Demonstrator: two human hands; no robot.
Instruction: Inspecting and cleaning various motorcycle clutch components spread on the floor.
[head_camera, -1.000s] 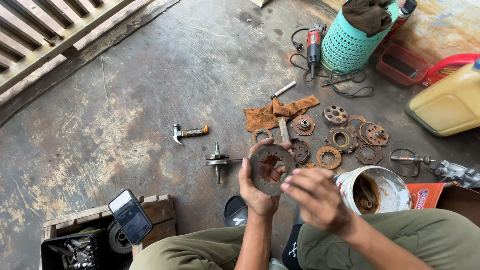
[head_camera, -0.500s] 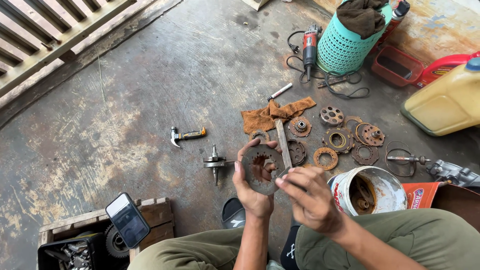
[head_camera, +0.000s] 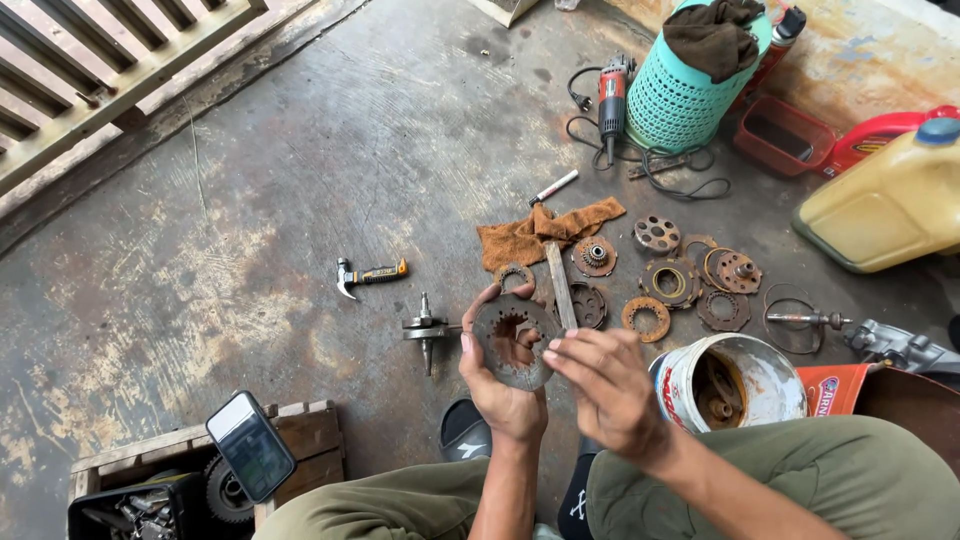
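Your left hand (head_camera: 503, 385) is cupped, fingers curled up toward 12 o'clock; your right hand (head_camera: 600, 385) at 3 o'clock, fingertips pinched.

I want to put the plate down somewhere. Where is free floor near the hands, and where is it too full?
Bare concrete lies left of the hammer and crankshaft, up to the wooden slats. More lies above the hammer, left of the angle grinder. It is crowded right of the left hand holding the rusty plate: rag, rusty discs and bucket.
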